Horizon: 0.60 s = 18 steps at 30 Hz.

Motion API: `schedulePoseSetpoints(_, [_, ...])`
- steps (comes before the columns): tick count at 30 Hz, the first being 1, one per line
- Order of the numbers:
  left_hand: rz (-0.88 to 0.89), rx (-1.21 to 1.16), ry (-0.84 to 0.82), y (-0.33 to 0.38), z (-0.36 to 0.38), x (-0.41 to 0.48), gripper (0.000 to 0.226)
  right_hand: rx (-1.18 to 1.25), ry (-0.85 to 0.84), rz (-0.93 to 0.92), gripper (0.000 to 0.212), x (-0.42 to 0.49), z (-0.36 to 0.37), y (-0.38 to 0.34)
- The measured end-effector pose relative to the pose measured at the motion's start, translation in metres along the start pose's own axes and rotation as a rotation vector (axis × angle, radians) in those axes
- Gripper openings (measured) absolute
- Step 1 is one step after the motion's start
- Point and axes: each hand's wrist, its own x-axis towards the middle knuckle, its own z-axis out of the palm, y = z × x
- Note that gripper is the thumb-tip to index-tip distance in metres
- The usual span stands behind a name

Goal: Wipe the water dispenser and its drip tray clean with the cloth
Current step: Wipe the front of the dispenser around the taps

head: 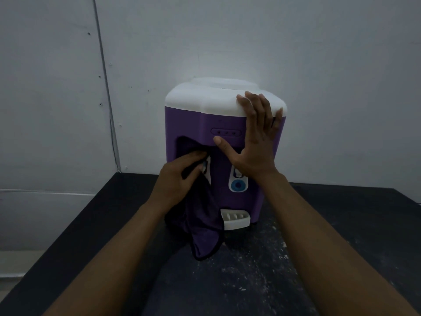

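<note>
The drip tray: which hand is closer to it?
Left. The left hand, gripping the cloth, sits up and left of the drip tray; the right hand presses flat higher up the dispenser.

Frame was dim overall, with a cool bluish cast. Brightest area was the white lid [218, 99] of the dispenser, slightly blown out, suggesting light from above. Counter [341, 224] read near black; the cloth [202, 226] lost detail in shadow. Slight softness throughout. Wall seam [102, 87] bowed from wide-angle distortion.
</note>
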Motion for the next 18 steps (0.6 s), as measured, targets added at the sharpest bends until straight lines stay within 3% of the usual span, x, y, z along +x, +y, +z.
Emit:
schedulePoseSetpoints(4, [-0.175, -0.230, -0.064, -0.017, -0.005, -0.016, 0.046, 0.001, 0.010, 0.005, 0.090, 0.001, 0.000, 0.000])
schedulePoseSetpoints(9, [-0.446, -0.429, 0.153, -0.012, 0.008, -0.015, 0.035, -0.016, 0.020, 0.004, 0.090, 0.000, 0.002, 0.001])
schedulePoseSetpoints(14, [-0.497, -0.505, 0.338, -0.001, 0.022, -0.009, 0.021, -0.015, 0.035, 0.001, 0.091, 0.000, 0.005, 0.001])
schedulePoseSetpoints(18, [-0.492, -0.512, 0.329, -0.002, 0.024, -0.011, 0.018, -0.018, 0.038, 0.001, 0.091, 0.000, 0.005, 0.001])
